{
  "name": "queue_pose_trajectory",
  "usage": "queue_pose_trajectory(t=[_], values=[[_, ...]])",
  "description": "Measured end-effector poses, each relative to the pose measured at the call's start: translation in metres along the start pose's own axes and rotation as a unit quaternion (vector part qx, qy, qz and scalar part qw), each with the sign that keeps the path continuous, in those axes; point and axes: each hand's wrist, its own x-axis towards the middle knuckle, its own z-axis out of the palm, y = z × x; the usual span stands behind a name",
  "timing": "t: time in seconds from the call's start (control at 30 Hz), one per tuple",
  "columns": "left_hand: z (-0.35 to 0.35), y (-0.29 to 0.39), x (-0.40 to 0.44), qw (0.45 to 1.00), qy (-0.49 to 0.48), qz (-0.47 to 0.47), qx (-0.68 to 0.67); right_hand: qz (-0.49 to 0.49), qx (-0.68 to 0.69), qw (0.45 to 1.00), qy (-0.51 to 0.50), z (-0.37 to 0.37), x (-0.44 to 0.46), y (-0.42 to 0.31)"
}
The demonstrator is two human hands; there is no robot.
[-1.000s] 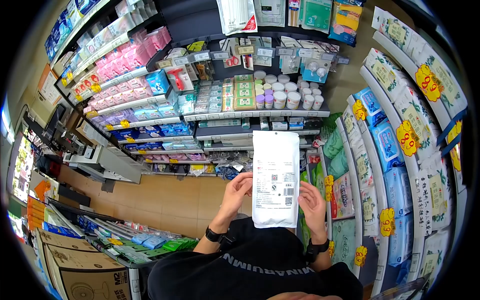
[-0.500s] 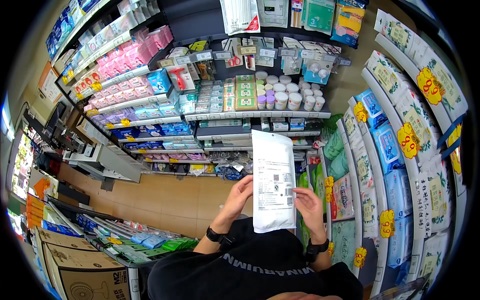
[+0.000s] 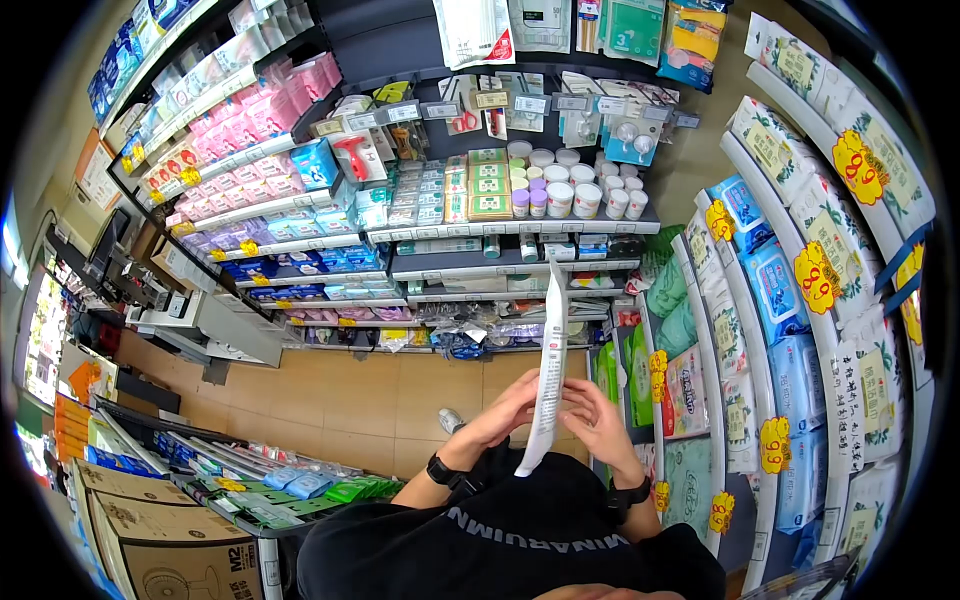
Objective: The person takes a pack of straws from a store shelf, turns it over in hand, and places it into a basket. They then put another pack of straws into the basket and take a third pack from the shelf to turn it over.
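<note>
White packet [image 3: 547, 370], just one, nearly edge-on, between two hands [image 3: 505, 410]

the white packet [image 3: 548, 370] is turned nearly edge-on, so its broad faces are mostly lost to view and its print is too small to read. it covers the tips of the left hand's [image 3: 508, 408] fingers, and whether the right hand's [image 3: 594, 420] fingertips press on it cannot be told. a strip of the lower shelves is hidden behind it. the price labels [image 3: 490, 100] are too small to read. the hanging white pack [image 3: 475, 35] is cut by the top edge, the cardboard box [image 3: 190, 520] and black shirt [image 3: 420, 545] by the bottom.
</note>
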Motion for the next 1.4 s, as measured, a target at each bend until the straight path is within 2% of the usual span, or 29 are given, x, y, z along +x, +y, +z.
queue_pose_trajectory(t=[0.13,0.27,0.33,0.6,0.7,0.8,0.97,1.4], values=[[-0.001,-0.004,0.002,1.0,0.01,-0.006,0.003,0.001,-0.044,0.998,-0.036,0.0,-0.001,-0.006],[-0.001,-0.006,0.004,0.992,0.077,0.018,0.103,-0.018,-0.044,0.998,-0.036,0.003,-0.005,-0.015],[-0.002,-0.01,0.006,0.985,0.099,0.033,0.136,-0.032,0.033,0.999,-0.025,0.002,-0.008,-0.015],[-0.015,-0.02,0.012,0.952,0.189,0.065,0.23,-0.029,0.03,0.999,0.03,-0.003,-0.012,-0.014],[-0.015,-0.017,0.013,0.958,0.219,0.081,0.166,-0.025,0.018,0.998,0.049,-0.013,-0.011,-0.01],[-0.011,-0.005,0.007,0.948,0.246,0.099,0.175,-0.027,0.031,0.997,0.066,-0.02,-0.011,-0.005],[-0.02,-0.003,-0.001,0.948,0.243,0.14,0.15,-0.03,0.031,0.995,0.091,-0.03,-0.009,0.0],[-0.01,0.004,-0.023,0.953,0.224,0.096,0.178,-0.045,0.03,0.99,0.127,-0.024,-0.027,0.01]])
